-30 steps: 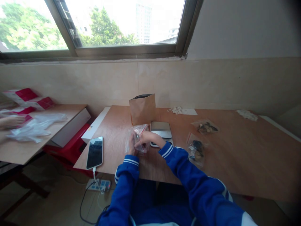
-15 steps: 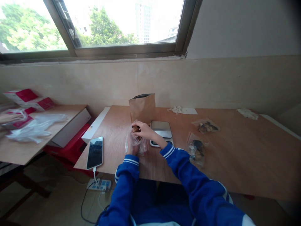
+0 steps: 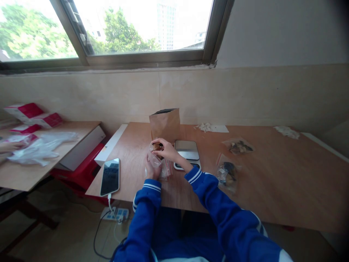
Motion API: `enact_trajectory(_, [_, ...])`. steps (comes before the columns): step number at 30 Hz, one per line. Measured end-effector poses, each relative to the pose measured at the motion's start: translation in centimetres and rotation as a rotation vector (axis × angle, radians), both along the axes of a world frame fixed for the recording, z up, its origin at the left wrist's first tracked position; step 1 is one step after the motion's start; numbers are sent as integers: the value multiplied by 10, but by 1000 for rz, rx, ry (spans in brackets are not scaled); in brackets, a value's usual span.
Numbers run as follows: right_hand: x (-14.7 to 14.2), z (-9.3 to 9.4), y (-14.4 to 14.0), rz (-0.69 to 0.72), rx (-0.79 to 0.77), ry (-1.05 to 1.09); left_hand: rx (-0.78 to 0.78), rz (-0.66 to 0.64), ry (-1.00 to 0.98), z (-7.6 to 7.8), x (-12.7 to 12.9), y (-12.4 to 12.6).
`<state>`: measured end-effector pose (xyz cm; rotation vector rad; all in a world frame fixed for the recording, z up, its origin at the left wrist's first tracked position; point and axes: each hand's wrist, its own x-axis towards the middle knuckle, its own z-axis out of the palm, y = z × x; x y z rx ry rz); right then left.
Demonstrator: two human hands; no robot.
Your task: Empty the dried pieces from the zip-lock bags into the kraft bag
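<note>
My left hand [image 3: 151, 170] grips a small clear plastic bag [image 3: 160, 167] with a red zip strip, held upright on the wooden table [image 3: 272, 174]. Just above the bag's mouth, my right hand [image 3: 165, 149] pinches a small brown piece [image 3: 156, 146] between its fingertips. A brown paper bag [image 3: 165, 126] stands open right behind my hands. A small digital scale [image 3: 187, 152] with a steel top lies directly to the right of my right wrist.
Two filled clear bags [image 3: 228, 174] [image 3: 239, 146] lie to the right of the scale. A phone [image 3: 110, 176] on a cable rests at the table's left edge. Another person's hand [image 3: 8, 146] works at the left table among red boxes [image 3: 29, 111] and plastic bags.
My right hand has come out of the clear bag and lifted to its mouth with a brown piece in the fingertips. The left hand keeps hold of the bag.
</note>
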<state>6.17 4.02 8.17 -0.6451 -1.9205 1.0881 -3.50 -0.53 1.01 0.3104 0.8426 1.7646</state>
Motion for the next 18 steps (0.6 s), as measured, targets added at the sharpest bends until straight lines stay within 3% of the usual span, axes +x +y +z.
enact_trajectory(4, [1,3,0,-5,5,-8,-12,-60,-178,4,-1,-3])
enact_trajectory(11, [7,6,4,-12,-45,72,82,-99,-257,1,0,-2])
enact_trajectory(18, [14,16,5,-51,-155,210,61,-83,-170,-5,-2,3])
